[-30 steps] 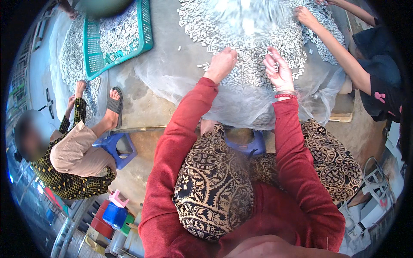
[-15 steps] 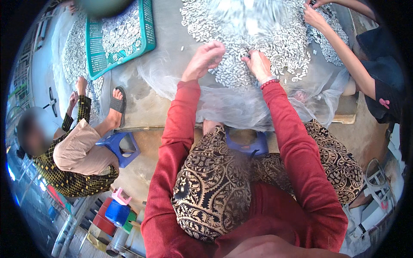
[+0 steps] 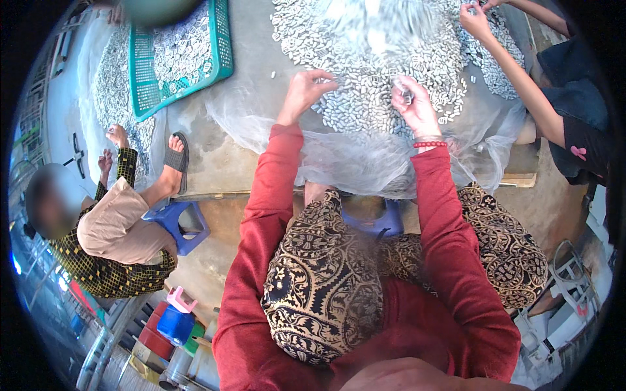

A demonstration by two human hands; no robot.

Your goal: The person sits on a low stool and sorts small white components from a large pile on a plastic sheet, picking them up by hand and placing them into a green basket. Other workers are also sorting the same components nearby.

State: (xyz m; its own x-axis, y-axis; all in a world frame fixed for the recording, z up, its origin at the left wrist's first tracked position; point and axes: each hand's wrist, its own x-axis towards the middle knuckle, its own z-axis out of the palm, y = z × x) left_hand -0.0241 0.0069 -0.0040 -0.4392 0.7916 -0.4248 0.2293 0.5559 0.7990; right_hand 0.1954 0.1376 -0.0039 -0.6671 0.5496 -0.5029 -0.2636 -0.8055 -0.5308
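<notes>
A wide heap of small silvery fish (image 3: 385,65) lies on a clear plastic sheet (image 3: 352,159) spread over the concrete. My left hand (image 3: 305,91) rests at the near left edge of the heap, fingers curled onto the fish; whether it grips one I cannot tell. My right hand (image 3: 412,104), with a red bead bracelet at the wrist, pinches one small fish (image 3: 405,96) just above the heap. Both my sleeves are red.
A teal plastic basket (image 3: 179,55) holding more fish stands at the upper left. One person squats at the left on a blue stool (image 3: 179,225). Another person's hand (image 3: 475,21) works the heap from the upper right. Coloured containers (image 3: 175,322) stand at the lower left.
Both my hands have reached farther into the heap. My right hand has lifted a small fish between its fingers, and my left hand has curled onto the heap's edge.
</notes>
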